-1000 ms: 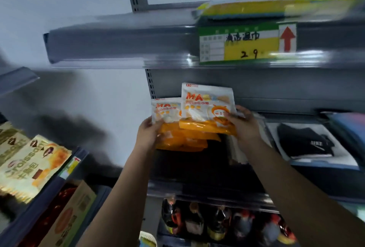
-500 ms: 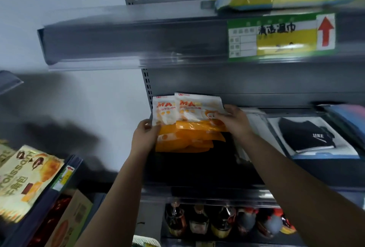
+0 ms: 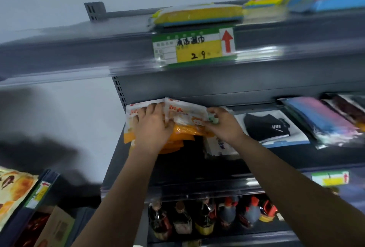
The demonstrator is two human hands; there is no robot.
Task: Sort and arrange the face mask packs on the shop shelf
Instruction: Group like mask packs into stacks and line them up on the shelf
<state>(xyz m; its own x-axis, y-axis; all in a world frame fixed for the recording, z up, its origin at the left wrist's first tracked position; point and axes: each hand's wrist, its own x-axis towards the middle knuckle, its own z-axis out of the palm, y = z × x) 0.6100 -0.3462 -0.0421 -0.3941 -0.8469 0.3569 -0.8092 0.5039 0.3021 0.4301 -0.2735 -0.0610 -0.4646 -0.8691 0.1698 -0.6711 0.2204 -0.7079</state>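
Observation:
Two orange-and-white face mask packs lie overlapped at the left end of the grey middle shelf (image 3: 177, 169). My left hand (image 3: 152, 128) rests flat on the left pack (image 3: 129, 126), fingers stretched up to its top edge. The right pack (image 3: 187, 116) lies on top, and my right hand (image 3: 224, 123) pinches its right edge with curled fingers. More orange packs (image 3: 177, 142) show stacked beneath both.
A white pack (image 3: 219, 146) lies below my right wrist; a black mask pack (image 3: 264, 126) and a blue-pink pack (image 3: 324, 120) lie further right. The upper shelf holds yellow packs (image 3: 197, 15) and a price label (image 3: 193, 47). Bottles (image 3: 207, 217) stand below, snack bags (image 3: 13, 187) at left.
My left hand moved from the stack's left edge onto the top of the left pack. The packs went down flatter onto the shelf, and my right hand stayed at the right edge.

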